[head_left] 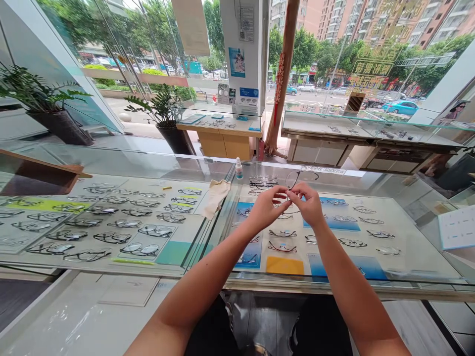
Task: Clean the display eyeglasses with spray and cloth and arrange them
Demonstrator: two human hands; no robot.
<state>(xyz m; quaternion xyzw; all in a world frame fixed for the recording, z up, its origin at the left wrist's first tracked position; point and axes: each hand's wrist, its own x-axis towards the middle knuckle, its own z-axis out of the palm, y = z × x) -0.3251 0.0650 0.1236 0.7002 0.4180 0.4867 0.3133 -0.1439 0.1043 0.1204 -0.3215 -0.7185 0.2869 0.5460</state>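
Above the glass display counter [404, 247] both my hands hold a thin-framed pair of glasses [297, 177]. My left hand [267, 205] pinches the frame near its bridge, fingers curled. My right hand [308, 202] is closed on the same frame from the right side. One dark round lens rim sticks up above my fingers; the rest of the frame is hidden by them. A folded beige cleaning cloth [215, 197] and a small spray bottle [239, 168] sit on the counter glass to the left of my hands.
Under the glass lie several rows of eyeglasses [122, 222] on grey, blue and yellow pads. Potted plants [168, 116] stand by the shop window. A second glass counter [371, 129] runs along the far wall. A white card [458, 227] lies at the right.
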